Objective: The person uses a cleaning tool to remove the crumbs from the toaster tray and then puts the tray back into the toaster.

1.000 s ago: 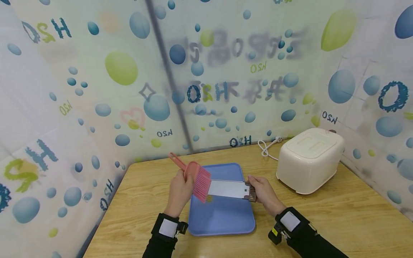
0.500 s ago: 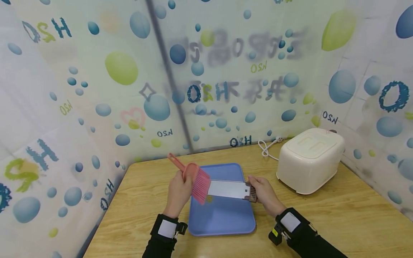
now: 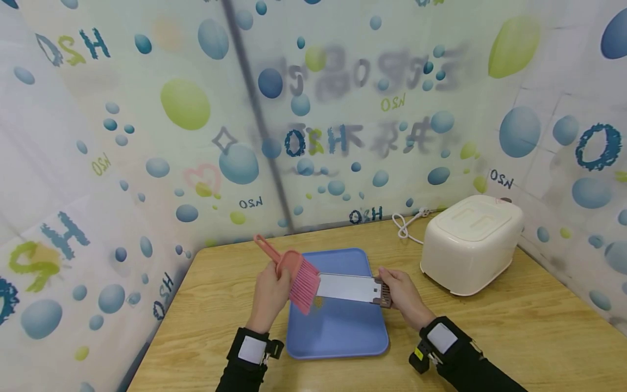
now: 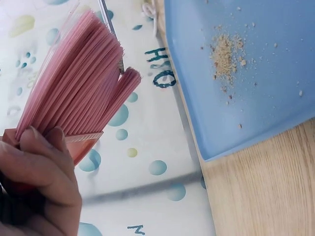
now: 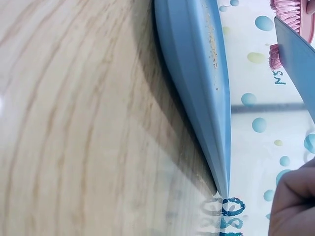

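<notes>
Clutching a pink plastic brush (image 3: 295, 270) against the flat silver plate (image 3: 345, 287) pinched by the right hand (image 3: 403, 294), the left hand (image 3: 270, 295) risked, through springing bristles (image 4: 74, 78), flicking tan crumbs (image 4: 225, 56) past the blue rectangular tray (image 3: 343, 335) below.

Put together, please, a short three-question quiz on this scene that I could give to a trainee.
1. Which hand holds the pink, long-bristled brush?
2. True or false: the thin, pale-grey rectangular plate with a brown end lies flat on the bottom of the blue rectangular tray.
3. What lies in the tray? A) a looped white cord; B) loose tan crumbs; C) the brush.

Key: 1. The left hand. 2. False; the right hand holds it raised over the tray. 3. B.
</notes>
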`<state>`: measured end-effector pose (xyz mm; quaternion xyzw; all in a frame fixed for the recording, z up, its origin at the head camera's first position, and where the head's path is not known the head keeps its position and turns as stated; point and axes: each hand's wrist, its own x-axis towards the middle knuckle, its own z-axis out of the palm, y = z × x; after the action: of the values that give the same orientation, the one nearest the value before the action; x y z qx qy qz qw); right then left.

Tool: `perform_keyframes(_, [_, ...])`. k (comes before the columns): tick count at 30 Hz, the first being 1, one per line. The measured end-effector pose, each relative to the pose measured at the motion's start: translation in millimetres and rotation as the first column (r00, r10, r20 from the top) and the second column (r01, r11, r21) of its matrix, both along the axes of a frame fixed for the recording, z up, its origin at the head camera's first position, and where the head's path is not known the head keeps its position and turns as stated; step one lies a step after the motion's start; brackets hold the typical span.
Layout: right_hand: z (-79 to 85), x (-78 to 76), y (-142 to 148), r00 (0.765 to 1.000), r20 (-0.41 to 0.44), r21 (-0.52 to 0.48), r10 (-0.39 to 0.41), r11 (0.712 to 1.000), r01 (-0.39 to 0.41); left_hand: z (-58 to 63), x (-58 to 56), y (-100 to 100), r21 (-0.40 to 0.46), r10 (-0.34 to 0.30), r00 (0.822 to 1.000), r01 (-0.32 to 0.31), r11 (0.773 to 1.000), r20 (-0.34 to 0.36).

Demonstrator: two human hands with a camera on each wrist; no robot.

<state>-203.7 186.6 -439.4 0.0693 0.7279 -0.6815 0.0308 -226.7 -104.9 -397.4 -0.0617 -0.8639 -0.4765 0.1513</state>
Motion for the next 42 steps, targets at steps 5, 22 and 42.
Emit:
perform_keyframes(5, [-1.3, -0.5, 2, 1.000, -0.002, 0.014, 0.005, 1.000, -0.005, -1.7, 0.4, -1, 0.016, -0.025, 1.000, 0.025, 1.000, 0.007])
perform_keyframes(22, [-5.2, -1.3, 11, 1.000, -0.002, 0.034, -0.007, 0.999, 0.007, -2.7, 3.3, -3, 0.019, -0.064, 0.998, 0.063, 0.998, 0.012])
perform_keyframes(42, [-7.2, -5.3, 17, 1.000, 0.020, 0.027, -0.021, 0.999, 0.021, -3.1, 6.7, -9, 0.029, -0.086, 0.995, 0.085, 0.996, 0.045])
